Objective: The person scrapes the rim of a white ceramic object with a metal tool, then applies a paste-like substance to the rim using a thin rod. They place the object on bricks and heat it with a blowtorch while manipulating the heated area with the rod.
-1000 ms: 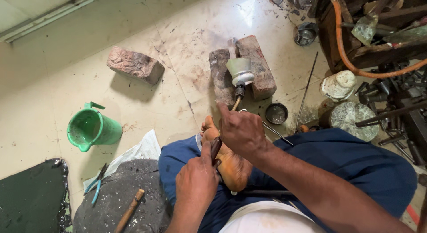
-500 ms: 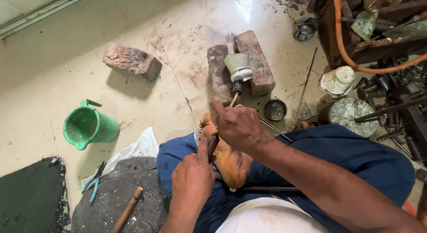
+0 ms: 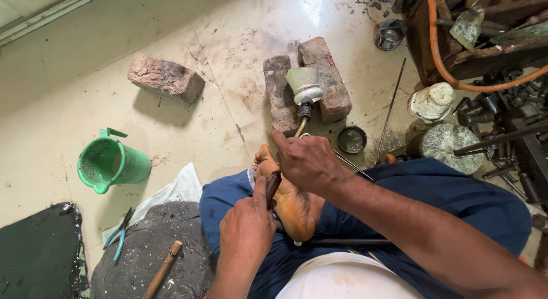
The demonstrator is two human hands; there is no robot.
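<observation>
I see a dark slim tool resting on the bare foot, my left hand closed around it. Just above the foot, my right hand pinches something I cannot make out; beyond lie two bricks, with a green jug far left.

At 12 o'clock of my right hand, two bricks block; open floor lies at 10 o'clock.
</observation>
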